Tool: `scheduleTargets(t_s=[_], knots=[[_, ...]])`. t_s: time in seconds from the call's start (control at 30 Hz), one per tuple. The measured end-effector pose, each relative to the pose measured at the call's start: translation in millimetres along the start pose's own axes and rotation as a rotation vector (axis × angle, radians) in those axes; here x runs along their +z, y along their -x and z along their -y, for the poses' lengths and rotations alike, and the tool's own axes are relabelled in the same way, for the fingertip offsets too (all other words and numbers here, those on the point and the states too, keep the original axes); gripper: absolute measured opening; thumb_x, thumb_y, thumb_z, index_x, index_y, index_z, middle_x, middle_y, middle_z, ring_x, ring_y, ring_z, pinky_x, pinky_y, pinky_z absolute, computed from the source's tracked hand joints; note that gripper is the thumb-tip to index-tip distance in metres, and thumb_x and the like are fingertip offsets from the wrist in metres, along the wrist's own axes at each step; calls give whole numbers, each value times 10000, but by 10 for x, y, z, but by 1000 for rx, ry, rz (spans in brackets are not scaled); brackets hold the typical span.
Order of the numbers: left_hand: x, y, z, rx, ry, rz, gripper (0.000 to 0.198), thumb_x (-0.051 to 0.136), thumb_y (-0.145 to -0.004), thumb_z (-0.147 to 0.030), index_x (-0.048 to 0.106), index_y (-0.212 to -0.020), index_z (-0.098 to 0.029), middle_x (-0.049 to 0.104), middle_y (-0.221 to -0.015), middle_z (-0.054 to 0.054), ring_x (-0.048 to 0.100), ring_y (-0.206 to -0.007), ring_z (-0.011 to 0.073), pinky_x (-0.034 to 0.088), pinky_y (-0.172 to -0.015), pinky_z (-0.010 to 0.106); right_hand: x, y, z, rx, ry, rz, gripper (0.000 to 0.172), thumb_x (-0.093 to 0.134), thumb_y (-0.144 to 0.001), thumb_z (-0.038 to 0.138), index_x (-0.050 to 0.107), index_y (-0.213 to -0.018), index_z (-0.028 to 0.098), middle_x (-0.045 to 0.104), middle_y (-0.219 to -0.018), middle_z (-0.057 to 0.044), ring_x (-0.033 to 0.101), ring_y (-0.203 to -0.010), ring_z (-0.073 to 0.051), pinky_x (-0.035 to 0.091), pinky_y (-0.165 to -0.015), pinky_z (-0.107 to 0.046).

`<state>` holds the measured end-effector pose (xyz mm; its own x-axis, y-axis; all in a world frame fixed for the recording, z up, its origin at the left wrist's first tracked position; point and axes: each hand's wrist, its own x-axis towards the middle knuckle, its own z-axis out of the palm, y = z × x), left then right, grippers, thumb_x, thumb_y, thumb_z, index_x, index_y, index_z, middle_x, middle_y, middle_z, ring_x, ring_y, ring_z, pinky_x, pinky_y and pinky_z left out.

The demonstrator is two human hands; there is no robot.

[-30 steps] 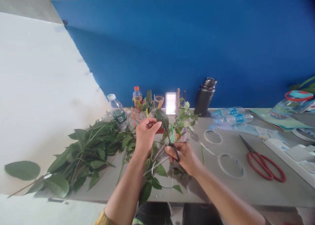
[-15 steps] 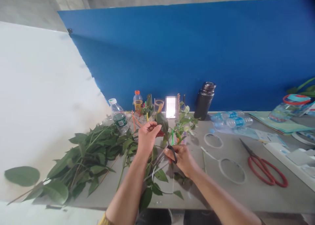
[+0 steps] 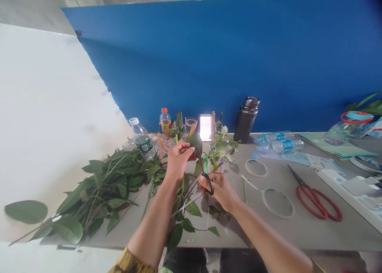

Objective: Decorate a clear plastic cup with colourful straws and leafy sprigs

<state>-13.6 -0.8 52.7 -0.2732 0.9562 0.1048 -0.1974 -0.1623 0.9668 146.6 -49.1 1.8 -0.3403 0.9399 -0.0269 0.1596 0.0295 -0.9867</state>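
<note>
My left hand [image 3: 180, 158] pinches a dark green leaf [image 3: 196, 145] between thumb and fingers above the middle of the table. Just right of it and lower, my right hand [image 3: 217, 187] is closed on the black handles of small scissors [image 3: 208, 184], whose blades point up toward the leaf. Whether the blades touch the leaf is too small to tell. Under my hands lie cut leaves [image 3: 193, 208] and thin white strips. A large heap of leafy branches [image 3: 110, 181] lies to the left.
Behind my hands stand a green-labelled bottle [image 3: 143, 141], an orange-capped bottle [image 3: 165, 121], a bright screen [image 3: 205, 128] and a black thermos [image 3: 246, 119]. At right lie red-handled scissors [image 3: 316, 199], white rings [image 3: 278, 203], plastic bottles [image 3: 287, 145] and a white power strip [image 3: 352, 191].
The view has shifted slightly, so most things appear a little further left and higher. Both hands keep their holds, and the leaf has turned slightly at my left fingertips.
</note>
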Motion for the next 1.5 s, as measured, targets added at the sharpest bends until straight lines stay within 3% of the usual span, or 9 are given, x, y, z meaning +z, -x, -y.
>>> scheduleTargets(t_s=[0.23,0.4,0.8,1.3,1.5], knots=[[-38,-117,-74,103,-31,-21,309,835,-648,-356,701,-841,-155,640,-671,-26,602,-538,113,518,-552,245,-236,190,72,12,51,152,689,637,-803,803,675,-601,145,590,-553,-46,391,-498,-97,258,-471,-253],[-51,-207,-52,193,-70,-81,285,808,-684,-358,726,-875,-165,631,-651,-36,545,-486,95,438,-486,221,-337,259,100,17,72,122,681,634,-823,784,681,-603,141,614,-558,-44,397,-485,-88,250,-465,-244],[48,-57,-62,182,18,-64,215,788,-687,-313,732,-832,-165,634,-640,-30,523,-469,88,434,-460,218,-105,80,249,52,-56,42,718,664,-714,858,666,-600,149,609,-537,-50,385,-443,-78,244,-434,-242],[49,-1,-118,166,45,14,236,819,-677,-318,751,-823,-145,650,-643,-16,520,-469,83,430,-450,221,-57,55,334,23,-46,-42,724,708,-614,876,608,-503,168,554,-479,-34,406,-472,-95,273,-478,-267],[52,-29,-103,155,95,33,247,838,-653,-317,747,-811,-151,648,-633,-22,509,-455,81,437,-435,224,-51,45,293,8,-19,-75,712,706,-643,856,596,-493,168,559,-478,-33,440,-483,-107,317,-523,-279]])
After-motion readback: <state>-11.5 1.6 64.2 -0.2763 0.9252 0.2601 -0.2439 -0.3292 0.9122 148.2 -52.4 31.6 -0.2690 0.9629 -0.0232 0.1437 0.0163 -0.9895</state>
